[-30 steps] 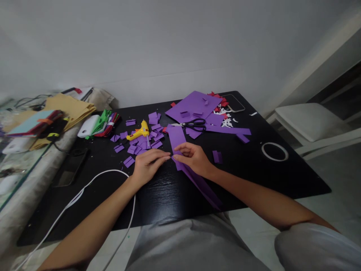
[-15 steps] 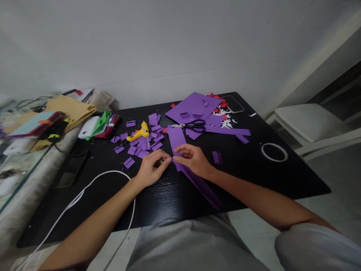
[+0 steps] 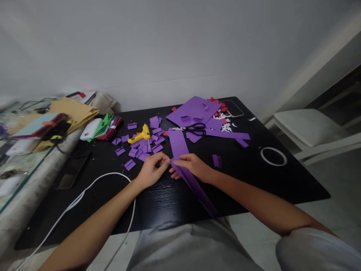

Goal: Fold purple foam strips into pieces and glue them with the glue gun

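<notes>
Head view: at centre of frame, R hand [image 3: 195, 167] is gripping the long purple strip [image 3: 197, 187], thumb above, fingers under, prob. for keeping its end steady. L hand [image 3: 154, 170] is curling beside this end; whether its grip is holding paper, can't tell. Vs. earlier frame, R fingertips are now showing below the strip, not above it.

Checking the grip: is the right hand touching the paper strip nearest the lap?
Touching: the head view shows the right hand pinching the strip, thumb above, fingertips below.
</notes>
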Demonstrator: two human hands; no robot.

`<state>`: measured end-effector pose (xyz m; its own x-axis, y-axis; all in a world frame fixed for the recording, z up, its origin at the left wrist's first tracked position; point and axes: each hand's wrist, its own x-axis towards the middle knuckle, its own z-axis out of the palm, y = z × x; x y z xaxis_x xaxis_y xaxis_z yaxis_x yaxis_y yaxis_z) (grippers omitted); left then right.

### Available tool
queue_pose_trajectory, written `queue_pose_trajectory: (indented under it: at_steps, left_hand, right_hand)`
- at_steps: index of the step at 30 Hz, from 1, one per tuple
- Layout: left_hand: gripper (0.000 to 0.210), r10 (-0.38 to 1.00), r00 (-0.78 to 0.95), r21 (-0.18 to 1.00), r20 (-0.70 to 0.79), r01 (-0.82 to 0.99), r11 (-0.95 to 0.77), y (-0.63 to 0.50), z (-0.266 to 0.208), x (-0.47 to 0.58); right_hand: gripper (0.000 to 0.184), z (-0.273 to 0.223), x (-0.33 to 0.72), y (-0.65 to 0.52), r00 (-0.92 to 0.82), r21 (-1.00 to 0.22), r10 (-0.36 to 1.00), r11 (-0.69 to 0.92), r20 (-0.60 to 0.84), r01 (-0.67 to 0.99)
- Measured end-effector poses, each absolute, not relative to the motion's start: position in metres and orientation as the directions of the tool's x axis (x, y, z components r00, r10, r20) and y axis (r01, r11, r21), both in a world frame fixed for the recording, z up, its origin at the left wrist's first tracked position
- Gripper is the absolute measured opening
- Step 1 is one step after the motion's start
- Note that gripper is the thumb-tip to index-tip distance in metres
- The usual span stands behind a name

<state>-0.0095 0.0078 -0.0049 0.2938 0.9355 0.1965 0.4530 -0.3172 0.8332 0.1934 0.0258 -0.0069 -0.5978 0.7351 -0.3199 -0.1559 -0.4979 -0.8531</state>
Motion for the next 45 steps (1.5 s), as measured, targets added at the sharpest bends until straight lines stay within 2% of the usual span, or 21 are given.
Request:
queue_pose_trajectory:
  at_steps: [8, 16, 21, 26, 33, 37, 42, 45]
  left_hand:
    - [0.029, 0.953, 0.262, 0.848, 0.153, 0.46, -0.262, 0.0084, -0.0028, -0.0072]
    - [0.03, 0.959, 0.238, 0.855, 0.152, 0.455, -0.249, 0.0105, -0.0033, -0.0096]
    - [0.03, 0.955, 0.236, 0.85, 0.182, 0.451, -0.273, 0.0117, -0.0031, -0.0099]
    - [0.028, 0.956, 0.24, 0.856, 0.167, 0.446, -0.261, 0.0128, -0.0044, -0.0108]
    - [0.034, 0.964, 0.261, 0.929, 0.049, 0.344, -0.14, 0.0111, -0.0035, -0.0048]
    - [0.04, 0.966, 0.255, 0.954, 0.04, 0.277, -0.113, 0.0099, -0.0026, -0.001]
    - [0.04, 0.969, 0.241, 0.948, 0.046, 0.295, -0.118, 0.0111, -0.002, -0.004]
    - [0.04, 0.972, 0.231, 0.95, 0.038, 0.294, -0.107, 0.0123, -0.0018, -0.0061]
  right_hand:
    - [0.043, -0.0136, 0.1928, 0.0266, -0.57, -0.925, 0.792, -0.354, -0.218, -0.137]
    - [0.036, -0.0119, 0.1935, 0.027, -0.623, -0.872, 0.724, -0.471, -0.297, -0.133]
    - [0.043, -0.0131, 0.194, 0.0259, -0.595, -0.92, 0.775, -0.364, -0.212, -0.147]
    - [0.047, -0.0142, 0.1932, 0.0244, -0.577, -0.944, 0.795, -0.308, -0.186, -0.121]
    - [0.051, -0.0148, 0.1924, 0.0235, -0.602, -0.944, 0.775, -0.314, -0.192, -0.104]
    - [0.049, -0.0142, 0.1921, 0.0237, -0.616, -0.935, 0.762, -0.336, -0.201, -0.11]
    - [0.047, -0.0144, 0.1913, 0.0244, -0.656, -0.886, 0.701, -0.453, -0.28, -0.105]
    - [0.045, -0.0154, 0.1916, 0.0243, -0.664, -0.878, 0.689, -0.468, -0.291, -0.1]
